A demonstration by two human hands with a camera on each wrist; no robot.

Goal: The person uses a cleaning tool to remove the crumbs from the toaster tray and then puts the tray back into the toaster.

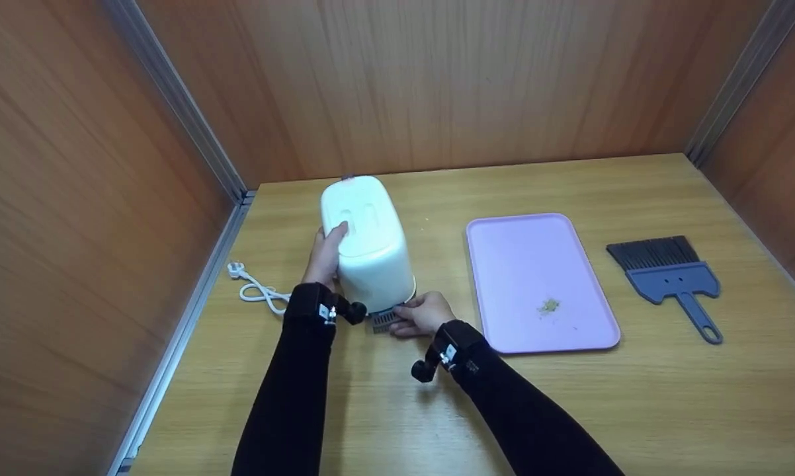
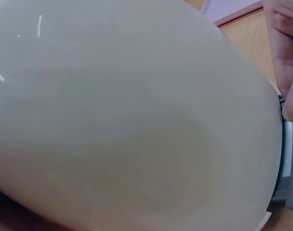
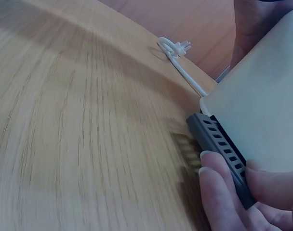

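A white, rounded appliance (image 1: 374, 228), shaped like a covered toaster, stands left of centre on the table. My left hand (image 1: 323, 258) grips its left side, thumb over the top edge. At the lower near end, a grey slotted tray (image 3: 216, 144) like a crumb tray sticks partly out of the housing. My right hand (image 1: 427, 314) pinches that tray at its right part, thumb above and fingers below. In the left wrist view the white housing fills most of the picture, with the right fingertips at the tray on the right edge.
A pink-purple tray (image 1: 523, 277) with a small heap of greenish crumbs (image 1: 549, 305) lies to the right. Beyond it is a grey-blue hand brush (image 1: 672, 281). The white power cord and plug (image 1: 237, 270) lie at left. Wooden panels (image 1: 437, 86) enclose the table.
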